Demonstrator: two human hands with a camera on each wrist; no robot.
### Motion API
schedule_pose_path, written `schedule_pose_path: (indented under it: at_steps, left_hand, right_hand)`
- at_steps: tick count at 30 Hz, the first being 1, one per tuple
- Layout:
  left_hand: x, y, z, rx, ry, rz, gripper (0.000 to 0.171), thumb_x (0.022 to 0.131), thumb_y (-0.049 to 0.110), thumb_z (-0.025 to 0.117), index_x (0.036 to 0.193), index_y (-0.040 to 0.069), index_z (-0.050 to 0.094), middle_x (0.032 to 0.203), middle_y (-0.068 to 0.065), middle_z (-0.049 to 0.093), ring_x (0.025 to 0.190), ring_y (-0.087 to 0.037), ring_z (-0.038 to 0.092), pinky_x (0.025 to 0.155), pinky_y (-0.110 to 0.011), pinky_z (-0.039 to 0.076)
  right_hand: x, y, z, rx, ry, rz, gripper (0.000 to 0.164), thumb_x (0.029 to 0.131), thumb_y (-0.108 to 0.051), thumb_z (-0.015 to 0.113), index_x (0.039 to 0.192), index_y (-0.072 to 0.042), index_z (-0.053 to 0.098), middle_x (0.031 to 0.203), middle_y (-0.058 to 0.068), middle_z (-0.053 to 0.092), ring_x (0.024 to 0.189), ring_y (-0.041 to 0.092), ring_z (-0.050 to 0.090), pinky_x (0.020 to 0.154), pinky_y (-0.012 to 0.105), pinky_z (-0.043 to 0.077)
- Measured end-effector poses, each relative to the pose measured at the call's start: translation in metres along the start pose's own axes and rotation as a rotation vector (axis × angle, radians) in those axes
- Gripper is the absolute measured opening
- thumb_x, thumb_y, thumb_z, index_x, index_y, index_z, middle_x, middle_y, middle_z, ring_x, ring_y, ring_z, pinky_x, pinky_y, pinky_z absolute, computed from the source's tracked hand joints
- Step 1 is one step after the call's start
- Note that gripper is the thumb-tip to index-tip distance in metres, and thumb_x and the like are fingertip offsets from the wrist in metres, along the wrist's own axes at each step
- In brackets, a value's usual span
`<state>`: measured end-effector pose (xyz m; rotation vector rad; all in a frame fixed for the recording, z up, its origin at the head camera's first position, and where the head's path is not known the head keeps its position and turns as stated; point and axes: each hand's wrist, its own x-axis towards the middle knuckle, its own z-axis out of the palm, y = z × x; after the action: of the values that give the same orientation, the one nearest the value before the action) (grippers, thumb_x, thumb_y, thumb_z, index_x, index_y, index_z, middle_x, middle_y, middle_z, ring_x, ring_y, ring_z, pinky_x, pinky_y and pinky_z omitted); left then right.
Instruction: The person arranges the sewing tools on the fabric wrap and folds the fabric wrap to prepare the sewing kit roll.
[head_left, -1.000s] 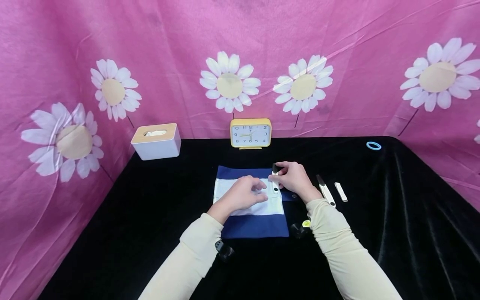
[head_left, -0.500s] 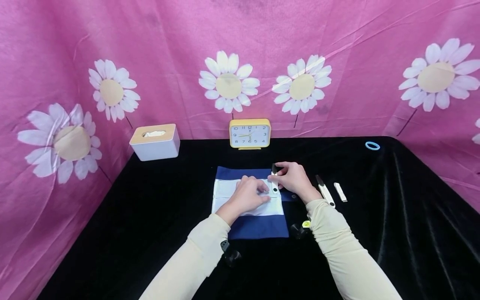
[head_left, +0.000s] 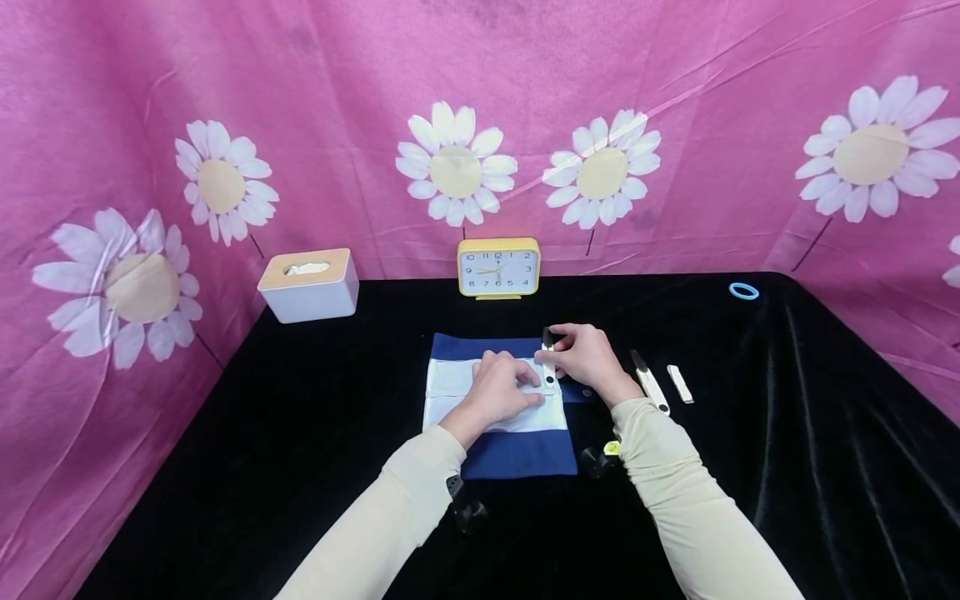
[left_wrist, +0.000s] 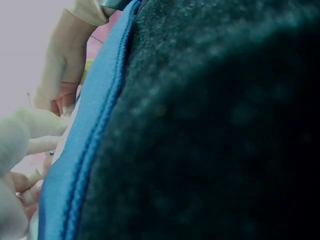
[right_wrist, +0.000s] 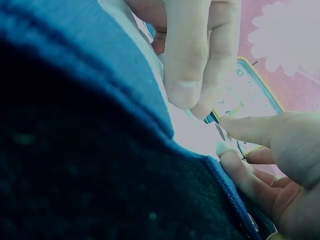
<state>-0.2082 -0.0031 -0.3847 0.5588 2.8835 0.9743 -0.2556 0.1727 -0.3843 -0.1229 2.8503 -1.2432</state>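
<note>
On the black table lies a navy-and-white cloth pouch (head_left: 521,454), its white middle band partly covered by my left hand (head_left: 495,393). The fingers of that hand are loosely bent over the band and rest at the cloth, with a gap between thumb and forefinger. At the pouch's upper right, my right hand (head_left: 591,360) pinches a slim white piece with a black end and a black dot (head_left: 550,371). It lies lengthwise over the white band near the right edge. In the right wrist view, the fingers partly hide this piece, so its exact kind is unclear.
Right of the pouch lie a similar white piece with a black end (head_left: 652,390) and a short white bar (head_left: 680,384). A yellow clock (head_left: 498,268), a tissue box (head_left: 309,292) and a blue ring (head_left: 744,291) stand or lie towards the back.
My left hand has shifted slightly right across the pouch, closer to the slim white piece. My right hand keeps its pinch on that piece in nearly the same place.
</note>
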Motion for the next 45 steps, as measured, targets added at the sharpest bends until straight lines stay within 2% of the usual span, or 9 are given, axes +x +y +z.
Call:
schedule_pose_path:
  at_steps: [10, 17, 23, 32, 45]
  left_hand:
    - [0.002, -0.001, 0.005, 0.005, 0.033, -0.003, 0.014, 0.082, 0.027, 0.083, 0.095, 0.021, 0.082, 0.093, 0.001, 0.066, 0.097, -0.020, 0.045, 0.083, -0.035, 0.030]
    - [0.001, -0.001, 0.007, -0.009, 0.052, -0.023, 0.012, 0.083, 0.026, 0.082, 0.094, 0.021, 0.083, 0.093, 0.001, 0.066, 0.096, -0.019, 0.044, 0.084, -0.036, 0.030]
    - [-0.001, 0.000, 0.008, 0.000, 0.064, 0.001, 0.011, 0.083, 0.025, 0.082, 0.093, 0.020, 0.083, 0.095, -0.001, 0.065, 0.096, -0.021, 0.045, 0.083, -0.037, 0.030]
    - [0.001, -0.001, 0.011, 0.048, 0.038, 0.041, 0.012, 0.088, 0.027, 0.078, 0.097, 0.020, 0.082, 0.097, -0.001, 0.065, 0.099, -0.020, 0.046, 0.083, -0.036, 0.030]
    - [0.002, 0.000, 0.013, 0.083, 0.054, 0.063, 0.010, 0.087, 0.026, 0.077, 0.094, 0.019, 0.080, 0.096, -0.001, 0.064, 0.099, -0.022, 0.048, 0.082, -0.037, 0.030]
  right_hand:
    - [0.000, 0.001, 0.000, 0.032, 0.000, -0.017, 0.059, 0.087, -0.023, 0.078, 0.137, 0.002, 0.058, 0.098, 0.018, 0.073, 0.057, 0.010, 0.069, 0.058, 0.025, 0.056]
    - [0.000, -0.001, 0.000, 0.058, -0.009, -0.021, 0.056, 0.088, -0.017, 0.076, 0.137, 0.004, 0.057, 0.098, 0.019, 0.073, 0.056, 0.010, 0.069, 0.058, 0.025, 0.057]
    - [-0.002, -0.002, 0.001, 0.056, 0.020, -0.016, 0.056, 0.086, -0.016, 0.077, 0.135, 0.004, 0.059, 0.097, 0.019, 0.074, 0.055, 0.009, 0.068, 0.057, 0.024, 0.055]
    - [-0.003, 0.001, 0.002, 0.041, 0.039, -0.012, 0.055, 0.086, -0.017, 0.078, 0.135, 0.003, 0.060, 0.097, 0.018, 0.075, 0.056, 0.009, 0.069, 0.057, 0.022, 0.054]
    - [-0.003, 0.001, 0.001, 0.032, 0.044, -0.020, 0.054, 0.087, -0.017, 0.077, 0.134, 0.004, 0.060, 0.098, 0.018, 0.074, 0.058, 0.011, 0.070, 0.057, 0.022, 0.055]
